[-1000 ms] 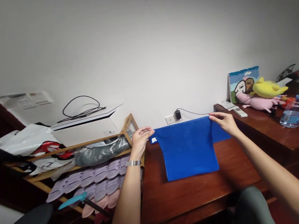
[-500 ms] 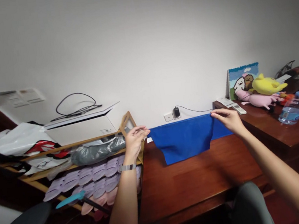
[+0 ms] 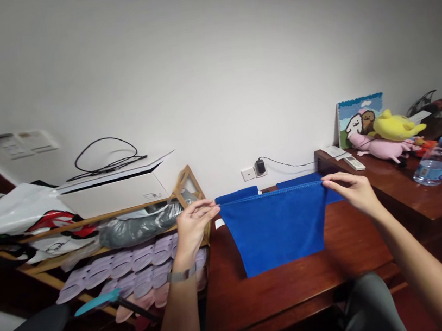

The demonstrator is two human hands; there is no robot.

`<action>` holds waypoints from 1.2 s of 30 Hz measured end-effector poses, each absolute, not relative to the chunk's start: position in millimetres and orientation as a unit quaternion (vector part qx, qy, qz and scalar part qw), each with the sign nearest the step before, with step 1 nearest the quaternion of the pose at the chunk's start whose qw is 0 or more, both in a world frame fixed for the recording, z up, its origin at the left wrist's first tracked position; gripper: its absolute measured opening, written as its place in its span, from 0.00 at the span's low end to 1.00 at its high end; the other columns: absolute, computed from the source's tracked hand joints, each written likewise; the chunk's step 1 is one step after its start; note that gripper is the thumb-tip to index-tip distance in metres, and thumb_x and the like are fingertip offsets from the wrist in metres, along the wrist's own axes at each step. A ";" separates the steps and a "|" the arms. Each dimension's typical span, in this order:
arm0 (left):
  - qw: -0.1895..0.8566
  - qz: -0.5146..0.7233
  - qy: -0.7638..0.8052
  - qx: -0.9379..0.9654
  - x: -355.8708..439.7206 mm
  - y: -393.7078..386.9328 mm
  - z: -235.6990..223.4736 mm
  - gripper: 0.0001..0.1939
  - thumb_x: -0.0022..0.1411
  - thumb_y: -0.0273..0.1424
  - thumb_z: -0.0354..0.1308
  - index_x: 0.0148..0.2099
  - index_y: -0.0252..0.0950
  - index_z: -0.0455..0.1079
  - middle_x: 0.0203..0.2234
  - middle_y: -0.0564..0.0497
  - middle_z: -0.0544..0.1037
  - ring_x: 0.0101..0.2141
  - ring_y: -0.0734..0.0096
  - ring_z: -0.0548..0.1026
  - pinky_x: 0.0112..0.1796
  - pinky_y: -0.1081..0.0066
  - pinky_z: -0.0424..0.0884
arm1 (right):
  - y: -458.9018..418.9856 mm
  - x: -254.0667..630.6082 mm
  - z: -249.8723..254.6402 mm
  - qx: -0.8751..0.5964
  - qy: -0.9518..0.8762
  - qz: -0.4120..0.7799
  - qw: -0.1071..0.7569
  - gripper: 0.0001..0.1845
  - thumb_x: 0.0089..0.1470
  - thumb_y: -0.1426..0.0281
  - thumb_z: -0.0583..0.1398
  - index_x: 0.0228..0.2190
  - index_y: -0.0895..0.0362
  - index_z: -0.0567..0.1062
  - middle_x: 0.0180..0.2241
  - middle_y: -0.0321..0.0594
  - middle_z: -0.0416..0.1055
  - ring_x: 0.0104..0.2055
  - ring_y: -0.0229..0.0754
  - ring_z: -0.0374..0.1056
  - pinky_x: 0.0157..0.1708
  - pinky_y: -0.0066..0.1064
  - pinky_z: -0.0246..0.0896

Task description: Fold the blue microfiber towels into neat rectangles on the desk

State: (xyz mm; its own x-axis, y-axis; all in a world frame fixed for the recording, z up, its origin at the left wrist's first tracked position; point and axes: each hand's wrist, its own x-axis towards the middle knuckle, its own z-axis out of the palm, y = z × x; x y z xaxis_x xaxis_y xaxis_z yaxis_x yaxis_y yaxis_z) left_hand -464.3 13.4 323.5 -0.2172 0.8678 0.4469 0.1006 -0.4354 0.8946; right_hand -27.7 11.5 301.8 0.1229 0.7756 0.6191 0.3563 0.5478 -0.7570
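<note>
Blue cloth [image 3: 281,228]: between the hands, over the worktop [image 3: 295,286]
Left hand [image 3: 194,225]: pinching one upper corner
Right hand [image 3: 354,191]: pinching the other
Lower edge [image 3: 286,261]: dropped since half a second ago; cloth apparently better spread

The cloth [image 3: 281,228] hangs over the tabletop [image 3: 296,292], further fabric [image 3: 334,195] behind it near the far edge. Left stands a rack [image 3: 183,177]: box [image 3: 118,194] on top bearing a cable [image 3: 122,162], slippers [image 3: 122,264] below. On the right-hand tabletop [image 3: 401,189], a remote [image 3: 354,162] lies by the left edge, plush toys [image 3: 381,149] before a picture [image 3: 355,107], bottle [image 3: 435,165] nearer the front.
</note>
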 end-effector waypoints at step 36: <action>0.155 0.408 0.647 0.626 -498.1 208.4 7.1 0.07 0.60 0.26 0.59 0.31 0.39 0.76 0.33 0.49 0.80 0.36 0.64 0.82 0.44 0.63 0.79 | 244.4 -129.2 0.6 -0.666 -0.681 0.157 0.260 0.16 0.64 0.65 0.56 0.42 0.51 0.85 0.46 0.45 0.83 0.50 0.50 0.75 0.51 0.37 0.64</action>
State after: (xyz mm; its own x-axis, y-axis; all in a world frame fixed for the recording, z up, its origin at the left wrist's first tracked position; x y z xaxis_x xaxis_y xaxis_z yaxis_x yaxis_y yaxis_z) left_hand -498.1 208.4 7.1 -0.1692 0.9355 0.3103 0.6831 -0.1157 0.7211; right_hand -129.2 244.4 0.6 0.0229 0.9892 0.1447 0.8252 0.0630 -0.5613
